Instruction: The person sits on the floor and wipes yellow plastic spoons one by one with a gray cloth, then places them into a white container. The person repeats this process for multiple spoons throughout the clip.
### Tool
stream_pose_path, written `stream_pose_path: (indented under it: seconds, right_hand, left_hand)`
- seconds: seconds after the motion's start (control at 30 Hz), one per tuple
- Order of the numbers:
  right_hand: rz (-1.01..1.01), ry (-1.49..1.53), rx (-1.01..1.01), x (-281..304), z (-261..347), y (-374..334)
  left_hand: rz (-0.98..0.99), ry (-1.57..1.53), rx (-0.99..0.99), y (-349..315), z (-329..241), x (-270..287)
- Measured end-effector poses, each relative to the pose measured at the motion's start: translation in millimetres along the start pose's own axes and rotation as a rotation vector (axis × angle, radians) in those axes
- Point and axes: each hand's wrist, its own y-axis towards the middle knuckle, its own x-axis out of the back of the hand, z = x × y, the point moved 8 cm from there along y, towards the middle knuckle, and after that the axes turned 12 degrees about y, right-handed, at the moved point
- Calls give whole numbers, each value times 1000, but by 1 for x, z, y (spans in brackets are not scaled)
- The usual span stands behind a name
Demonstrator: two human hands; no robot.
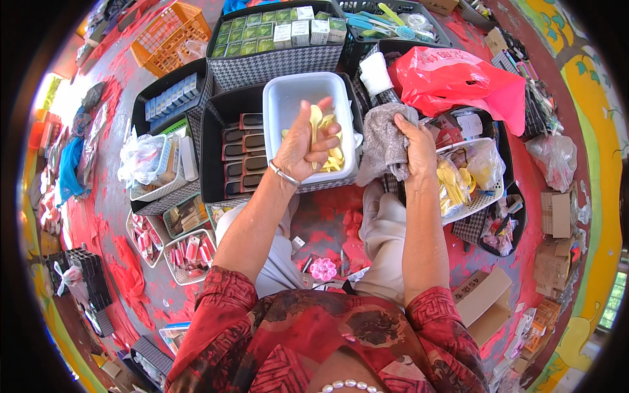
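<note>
Over a white plastic tub (275, 98), my left hand (303, 143) is palm up with its fingers curled around a small yellow spoon (316, 119). More yellow spoons (335, 159) lie loose in the tub, partly hidden behind my fingers. My right hand (417, 145) grips a grey cloth (383, 134), which hangs just right of the tub. The tub rests on a black box (216, 124) that also holds dark oblong items with reddish edges (252, 164).
Beyond the tub stands a patterned box (275, 69) of small green and white cartons. A red plastic bag (452, 78) covers boxes at the right. Nearer sits a white basket (495, 190) with bagged yellow pieces. White baskets of red items (193, 252) stand at left.
</note>
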Motion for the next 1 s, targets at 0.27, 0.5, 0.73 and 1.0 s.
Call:
stream_pose_path:
  seconds: [0.27, 0.5, 0.73, 1.0]
  right_hand:
    - [27, 30, 0, -18, -13, -6]
    - [445, -1164, 708, -106, -47, -68]
    - [264, -878, 146, -50, -17, -29]
    - [293, -1066, 250, -75, -38, -39]
  left_hand:
    - [-17, 118, -194, 16, 8, 4]
    - [67, -130, -249, 15, 0, 0]
    - [71, -157, -256, 4, -19, 6]
    - [34, 9, -249, 6, -11, 0]
